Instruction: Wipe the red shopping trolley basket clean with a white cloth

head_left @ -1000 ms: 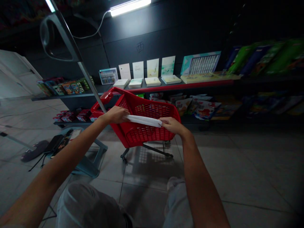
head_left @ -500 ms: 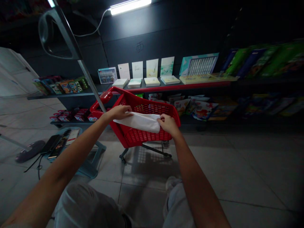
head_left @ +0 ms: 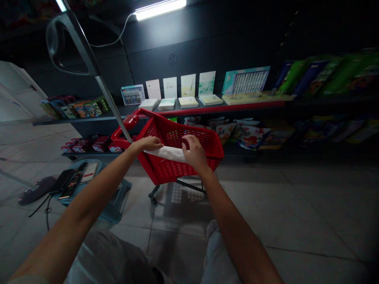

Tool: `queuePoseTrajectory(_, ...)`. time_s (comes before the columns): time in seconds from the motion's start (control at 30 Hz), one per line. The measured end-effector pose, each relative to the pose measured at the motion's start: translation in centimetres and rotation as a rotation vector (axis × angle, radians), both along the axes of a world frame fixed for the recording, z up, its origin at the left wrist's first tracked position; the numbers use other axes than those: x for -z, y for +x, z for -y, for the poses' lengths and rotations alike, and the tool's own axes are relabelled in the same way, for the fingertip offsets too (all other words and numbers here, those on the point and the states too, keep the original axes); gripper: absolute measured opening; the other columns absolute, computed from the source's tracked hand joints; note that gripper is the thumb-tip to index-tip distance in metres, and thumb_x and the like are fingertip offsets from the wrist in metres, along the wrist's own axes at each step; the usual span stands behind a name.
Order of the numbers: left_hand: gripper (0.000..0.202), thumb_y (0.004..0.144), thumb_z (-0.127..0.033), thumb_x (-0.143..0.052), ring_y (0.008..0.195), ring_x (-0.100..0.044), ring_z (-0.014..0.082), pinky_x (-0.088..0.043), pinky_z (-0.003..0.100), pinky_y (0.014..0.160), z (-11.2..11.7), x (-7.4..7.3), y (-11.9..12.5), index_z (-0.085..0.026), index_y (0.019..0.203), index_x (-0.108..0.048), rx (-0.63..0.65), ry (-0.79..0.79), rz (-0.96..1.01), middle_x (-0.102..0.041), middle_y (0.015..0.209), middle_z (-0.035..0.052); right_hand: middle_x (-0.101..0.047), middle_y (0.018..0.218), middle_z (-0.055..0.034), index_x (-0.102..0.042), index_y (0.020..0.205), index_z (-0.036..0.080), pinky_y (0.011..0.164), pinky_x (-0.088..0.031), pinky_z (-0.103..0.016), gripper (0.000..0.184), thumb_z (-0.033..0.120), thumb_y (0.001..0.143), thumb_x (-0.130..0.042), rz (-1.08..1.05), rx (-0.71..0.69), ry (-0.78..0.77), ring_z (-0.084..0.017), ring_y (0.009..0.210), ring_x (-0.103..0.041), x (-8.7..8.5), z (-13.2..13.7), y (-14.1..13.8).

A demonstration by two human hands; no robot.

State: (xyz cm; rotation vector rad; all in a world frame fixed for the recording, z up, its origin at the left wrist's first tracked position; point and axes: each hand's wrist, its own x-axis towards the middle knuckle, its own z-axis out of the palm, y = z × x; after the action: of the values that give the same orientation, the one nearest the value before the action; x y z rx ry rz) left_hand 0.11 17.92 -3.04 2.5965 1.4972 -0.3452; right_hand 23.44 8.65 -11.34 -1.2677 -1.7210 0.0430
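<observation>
- Dim shop: books [head_left: 188, 102] line a dark shelf [head_left: 251, 105] with a red front edge.
- A white cloth [head_left: 170, 154] spans the near side of a red cart [head_left: 174, 171].
- Left hand [head_left: 151, 143]: grip closed on the cloth. Right hand [head_left: 195, 154]: grip parted at its other end.
- Tiled floor [head_left: 266, 201] stretches rightward; a blue stool [head_left: 114, 211] stands left.

A tube light [head_left: 160, 9] cast glare on the dark wall [head_left: 207, 43]; the right side was dim and blurred; shadow dappled the floor [head_left: 242, 193].
</observation>
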Motion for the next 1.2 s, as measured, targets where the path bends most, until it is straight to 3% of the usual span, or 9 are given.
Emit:
queuePoseTrajectory(0.1, 0.044, 0.101, -0.049, -0.044, 0.104, -0.071, 0.0217, -0.049, 0.025, 0.083, 0.3, -0.4, 0.0, -0.024, 0.120, -0.075, 0.011, 0.036, 0.028, -0.077, 0.121, 0.0079, -0.055, 0.151, -0.0141, -0.050, 0.150, 0.017, 0.116, -0.036, -0.041, 0.049, 0.030, 0.105, -0.037, 0.132, -0.186, -0.068, -0.026, 0.137, -0.049, 1.4, 0.1, -3.5)
queuePoseTrajectory(0.27, 0.058, 0.103, -0.061, -0.032, 0.110, -0.071, 0.0259, -0.050, 0.030, 0.089, 0.8, -1.5, -1.0, -0.026, 0.120, -0.074, -0.100, 0.196, -0.077, -0.076, 0.122, 0.0105, -0.065, 0.136, -0.0141, -0.051, 0.150, 0.020, 0.103, -0.035, -0.043, 0.050, 0.037, 0.110, -0.026, 0.364, -0.064, -0.181, -0.030, 0.120, -0.056, 3.1, 0.2, -6.1)
queuePoseTrajectory(0.43, 0.068, 0.104, -0.060, -0.024, 0.108, -0.072, 0.0288, -0.051, 0.032, 0.088, 0.5, -1.4, -2.1, -0.018, 0.112, -0.078, -0.184, 0.268, -0.107, -0.077, 0.113, 0.0173, -0.069, 0.126, -0.0165, -0.060, 0.136, 0.016, 0.096, -0.032, -0.039, 0.044, 0.031, 0.110, -0.028, 0.448, -0.001, -0.222, -0.029, 0.112, -0.057, 3.7, -0.1, -4.0)
queuePoseTrajectory(0.63, 0.056, 0.103, -0.048, -0.031, 0.103, -0.073, 0.0312, -0.051, 0.038, 0.091, -0.1, -0.5, -3.6, -0.019, 0.107, -0.078, -0.214, 0.407, -0.075, -0.077, 0.110, 0.0168, -0.072, 0.117, -0.0140, -0.064, 0.126, 0.017, 0.090, -0.033, -0.036, 0.038, 0.030, 0.109, -0.033, 0.539, 0.095, -0.264, -0.027, 0.106, -0.059, 4.8, 0.8, 2.0)
queuePoseTrajectory(0.8, 0.049, 0.099, -0.041, -0.038, 0.114, -0.067, 0.0320, -0.049, 0.041, 0.097, -0.5, 0.4, -5.2, -0.017, 0.121, -0.074, -0.274, 0.545, 0.033, -0.069, 0.128, 0.0187, -0.074, 0.108, -0.0115, -0.068, 0.113, 0.020, 0.082, -0.035, -0.034, 0.035, 0.033, 0.109, -0.035, 0.541, 0.154, -0.376, -0.025, 0.099, -0.063, 5.4, 2.2, 6.0)
queuePoseTrajectory(0.9, 0.052, 0.099, -0.043, -0.039, 0.132, -0.054, 0.0377, -0.043, 0.050, 0.106, -0.7, 0.9, -5.9, -0.013, 0.126, -0.072, -0.238, 0.648, 0.016, -0.062, 0.136, 0.0220, -0.075, 0.106, -0.0109, -0.068, 0.116, 0.019, 0.082, -0.035, -0.032, 0.036, 0.032, 0.109, -0.035, 0.520, 0.151, -0.376, -0.025, 0.100, -0.065, 5.9, 2.6, 6.2)
queuePoseTrajectory(1.07, 0.062, 0.098, -0.056, -0.033, 0.125, -0.055, 0.0381, -0.045, 0.053, 0.100, -0.8, 1.0, -6.4, -0.017, 0.126, -0.072, -0.337, 0.479, -0.048, -0.056, 0.143, 0.0210, -0.077, 0.106, -0.0086, -0.071, 0.118, 0.023, 0.073, -0.031, -0.031, 0.039, 0.037, 0.109, -0.036, 0.477, 0.193, -0.378, -0.023, 0.092, -0.066, 5.9, 2.6, 4.4)
queuePoseTrajectory(1.2, 0.065, 0.098, -0.060, -0.032, 0.127, -0.053, 0.0383, -0.044, 0.051, 0.101, -0.6, 0.9, -7.2, -0.019, 0.128, -0.072, -0.349, 0.451, -0.056, -0.052, 0.148, 0.0189, -0.078, 0.103, -0.0058, -0.072, 0.113, 0.026, 0.065, -0.025, -0.031, 0.040, 0.042, 0.110, -0.036, 0.473, 0.185, -0.423, -0.021, 0.083, -0.066, 5.3, 2.3, 2.2)
